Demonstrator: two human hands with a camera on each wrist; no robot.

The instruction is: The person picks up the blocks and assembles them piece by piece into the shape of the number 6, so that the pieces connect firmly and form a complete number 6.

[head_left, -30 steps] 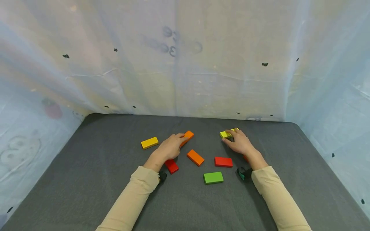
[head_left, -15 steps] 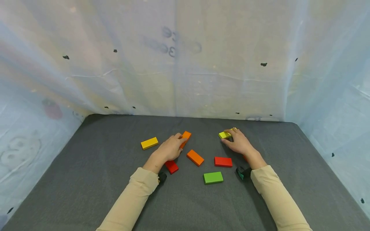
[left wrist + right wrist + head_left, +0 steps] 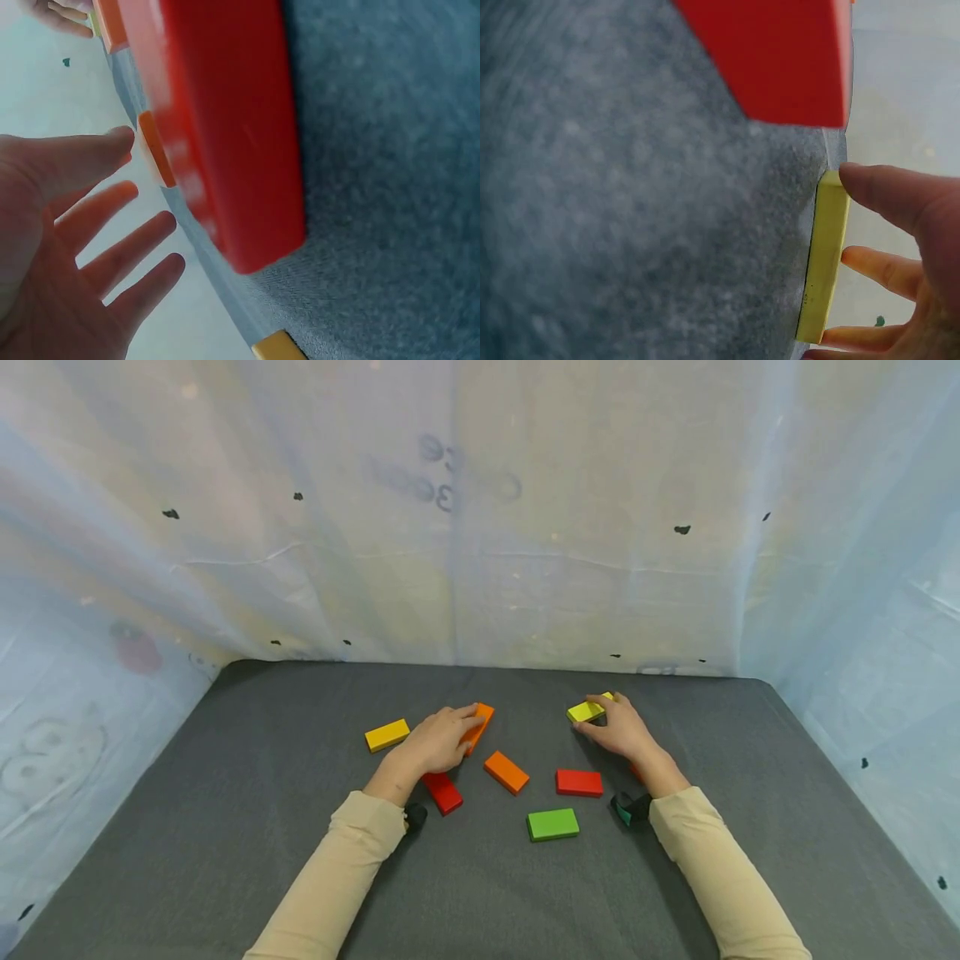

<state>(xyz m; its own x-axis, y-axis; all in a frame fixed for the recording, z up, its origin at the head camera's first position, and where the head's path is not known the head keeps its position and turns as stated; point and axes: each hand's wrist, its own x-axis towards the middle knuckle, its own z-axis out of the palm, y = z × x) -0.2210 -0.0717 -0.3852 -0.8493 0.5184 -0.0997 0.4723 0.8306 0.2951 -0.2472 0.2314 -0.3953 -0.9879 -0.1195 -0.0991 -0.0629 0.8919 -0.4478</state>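
My left hand [image 3: 437, 741] reaches over an orange block [image 3: 483, 718], its fingertips at the block's left side. In the left wrist view the thumb [image 3: 97, 154] and fingers are spread, with that orange block [image 3: 155, 150] just beyond the thumb tip. On the right, my right hand [image 3: 621, 727] touches a yellow block [image 3: 583, 711] lying on the grey cloth. The right wrist view has the thumb at one end of the yellow block [image 3: 825, 255] and the extended fingers along it. A red block [image 3: 444, 795] lies beside my left wrist, partly hidden.
A deeper yellow block [image 3: 387, 735] lies left of my left hand. Between the arms are another orange block [image 3: 507, 772], a red block [image 3: 579, 782] and a green block [image 3: 552, 824]. Under my right wrist a reddish piece [image 3: 635, 771] barely shows. Pale sheeting [image 3: 525, 610] surrounds the table.
The orange block at my left hand has shifted slightly left and turned more lengthwise. The yellow block at my right hand has slid very slightly left with the hand.
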